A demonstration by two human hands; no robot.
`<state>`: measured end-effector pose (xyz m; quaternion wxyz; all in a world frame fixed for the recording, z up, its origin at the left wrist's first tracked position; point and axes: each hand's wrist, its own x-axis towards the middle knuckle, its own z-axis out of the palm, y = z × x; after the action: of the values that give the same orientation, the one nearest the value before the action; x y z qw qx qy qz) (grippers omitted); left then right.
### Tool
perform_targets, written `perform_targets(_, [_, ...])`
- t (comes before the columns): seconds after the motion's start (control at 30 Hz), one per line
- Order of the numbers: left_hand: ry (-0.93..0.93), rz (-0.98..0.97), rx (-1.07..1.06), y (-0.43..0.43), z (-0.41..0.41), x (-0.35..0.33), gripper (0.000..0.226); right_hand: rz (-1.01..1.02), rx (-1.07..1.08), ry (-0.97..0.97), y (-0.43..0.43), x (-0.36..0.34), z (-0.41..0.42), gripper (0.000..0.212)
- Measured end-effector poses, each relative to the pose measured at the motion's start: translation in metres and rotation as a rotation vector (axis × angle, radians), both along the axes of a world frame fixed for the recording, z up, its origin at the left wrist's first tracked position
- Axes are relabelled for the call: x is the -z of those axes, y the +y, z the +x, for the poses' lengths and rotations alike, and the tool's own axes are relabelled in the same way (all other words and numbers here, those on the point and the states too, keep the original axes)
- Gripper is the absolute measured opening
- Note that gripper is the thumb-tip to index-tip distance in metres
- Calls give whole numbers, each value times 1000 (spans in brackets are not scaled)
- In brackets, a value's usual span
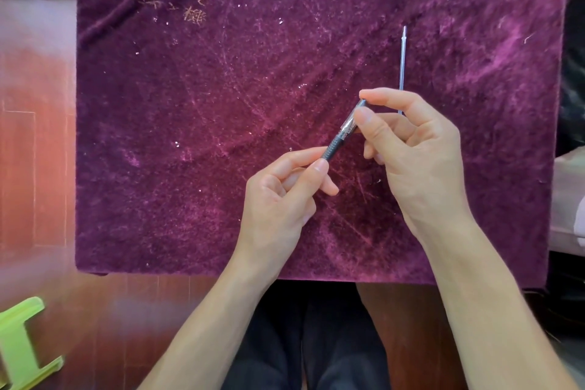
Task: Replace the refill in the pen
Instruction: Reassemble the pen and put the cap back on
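Between our two pinches the pen slants above the cloth; left hand should hold the grip steady while right hand twists, refill lying just beyond.

A: Where is the pen?
B: Above the cloth-covered table, centre, between 2 hands: left hand at its 7 o'clock end, right hand at its 1 o'clock end.
A: And the refill?
B: On the cloth, at 12 o'clock behind the right hand.
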<state>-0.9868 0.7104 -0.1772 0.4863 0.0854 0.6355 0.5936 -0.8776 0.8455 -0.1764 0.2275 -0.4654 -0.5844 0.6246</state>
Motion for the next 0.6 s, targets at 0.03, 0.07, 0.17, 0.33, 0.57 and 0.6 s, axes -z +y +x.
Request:
perform_targets(0.03, [1,3,0,0,0,0,19,3,-2,5,-1,0,0,15])
perform_targets(0.07, [3,5,0,0,0,0,19,4,-3,13,-3,-1,0,15])
perform_targets(0.17, [12,2,-5,-1,1,1,19,2,2,30,-6,-1,0,16])
perform_targets(0.33, [5,-20,-47,-2,4,3,15,3,36,44,-14,3,-1,15])
perform_targets(0.57, [-48,-37,-146,-3,11,-1,9,-49,134,126,-30,11,-10,13])
perform_targets(0.6, [-53,-40,-151,-2,11,-1,10,-53,136,130,-31,12,-11,13])
